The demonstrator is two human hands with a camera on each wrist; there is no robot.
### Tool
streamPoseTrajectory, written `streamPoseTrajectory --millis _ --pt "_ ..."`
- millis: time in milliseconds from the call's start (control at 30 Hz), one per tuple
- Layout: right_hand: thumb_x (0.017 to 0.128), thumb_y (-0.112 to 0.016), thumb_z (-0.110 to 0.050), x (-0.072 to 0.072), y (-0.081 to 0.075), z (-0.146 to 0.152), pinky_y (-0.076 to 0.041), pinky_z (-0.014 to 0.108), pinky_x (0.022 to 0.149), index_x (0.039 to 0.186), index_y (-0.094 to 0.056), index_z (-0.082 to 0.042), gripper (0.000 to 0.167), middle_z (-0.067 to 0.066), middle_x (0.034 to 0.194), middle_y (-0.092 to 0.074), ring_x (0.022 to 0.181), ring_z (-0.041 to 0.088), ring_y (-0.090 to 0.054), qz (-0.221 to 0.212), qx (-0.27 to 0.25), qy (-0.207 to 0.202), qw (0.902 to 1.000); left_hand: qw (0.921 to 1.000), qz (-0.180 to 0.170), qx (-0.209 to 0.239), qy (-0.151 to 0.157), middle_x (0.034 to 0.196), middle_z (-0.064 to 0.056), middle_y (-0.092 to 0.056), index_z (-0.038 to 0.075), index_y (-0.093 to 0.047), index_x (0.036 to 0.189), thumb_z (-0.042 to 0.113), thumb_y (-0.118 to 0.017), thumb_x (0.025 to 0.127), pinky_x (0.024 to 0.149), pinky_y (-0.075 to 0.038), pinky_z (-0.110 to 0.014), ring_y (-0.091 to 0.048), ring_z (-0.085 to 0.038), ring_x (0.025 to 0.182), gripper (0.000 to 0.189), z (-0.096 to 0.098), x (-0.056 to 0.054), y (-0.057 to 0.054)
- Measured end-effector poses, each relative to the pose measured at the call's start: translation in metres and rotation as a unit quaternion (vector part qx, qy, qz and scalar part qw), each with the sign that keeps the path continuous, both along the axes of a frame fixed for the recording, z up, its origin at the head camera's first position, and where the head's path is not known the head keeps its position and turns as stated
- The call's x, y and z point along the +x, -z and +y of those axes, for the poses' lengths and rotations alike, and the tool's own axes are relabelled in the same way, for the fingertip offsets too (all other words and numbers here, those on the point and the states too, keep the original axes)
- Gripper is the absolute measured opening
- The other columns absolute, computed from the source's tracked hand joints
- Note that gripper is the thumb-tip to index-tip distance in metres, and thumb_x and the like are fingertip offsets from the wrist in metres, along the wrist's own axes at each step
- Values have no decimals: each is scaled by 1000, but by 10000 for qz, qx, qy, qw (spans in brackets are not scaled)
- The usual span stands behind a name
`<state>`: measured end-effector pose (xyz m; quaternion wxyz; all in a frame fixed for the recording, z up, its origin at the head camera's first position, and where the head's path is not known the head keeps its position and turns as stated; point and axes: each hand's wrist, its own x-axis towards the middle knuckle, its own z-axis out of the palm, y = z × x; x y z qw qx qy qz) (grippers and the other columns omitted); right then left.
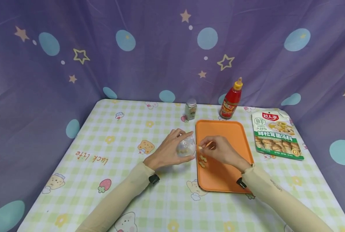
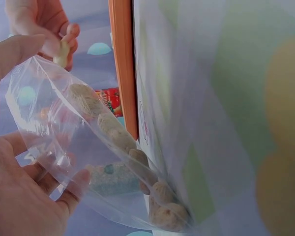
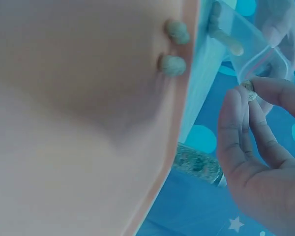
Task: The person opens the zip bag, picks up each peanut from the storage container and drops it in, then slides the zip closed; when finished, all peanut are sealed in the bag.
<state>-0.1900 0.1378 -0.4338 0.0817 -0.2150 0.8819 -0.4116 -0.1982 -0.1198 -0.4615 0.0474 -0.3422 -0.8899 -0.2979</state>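
My left hand (image 1: 166,149) holds a clear plastic bag (image 1: 187,146) just left of the orange tray, thumb and fingers spread apart along its mouth. Several unshelled peanuts (image 2: 114,132) lie along the bottom of the bag in the left wrist view. Between thumb and fingertips, my right hand (image 1: 221,150) pinches one peanut (image 3: 251,93), close to the bag's mouth and over the tray's left edge. Two more peanuts (image 1: 202,159) lie on the tray (image 1: 227,177) by its left rim, below the right hand.
Behind the tray stand a glass shaker jar (image 1: 191,110) and a red sauce bottle (image 1: 231,101) with a yellow cap. A green and white food packet (image 1: 276,135) lies right of the tray. A checked cloth (image 1: 123,129) covers the table, and a purple curtain (image 1: 166,64) hangs behind.
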Motion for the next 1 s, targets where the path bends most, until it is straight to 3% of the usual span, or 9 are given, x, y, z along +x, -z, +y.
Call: streamPoseTrajectory --millis 333,1000 --pt "94 -77 -17 -1 -9 -19 -59 34 83 107 -78 -13 14 4 104 -77 88 15 -71 -101 -313 -112 9994 10000 -28 3 -45 134 -3 -55 20 -46 159 59 -80 84 93 -42 -35 -44 -14 106 91 -2 2 2" --pt "96 -75 -17 -2 -14 -34 -57 31 74 109 -80 -11 15 6 105 -78 83 15 -71 -74 -432 -245 9987 10000 26 62 6 131 -1 -55 15 -49 157 57 -81 84 94 -41 -35 -45 -15 109 90 0 0 -1"
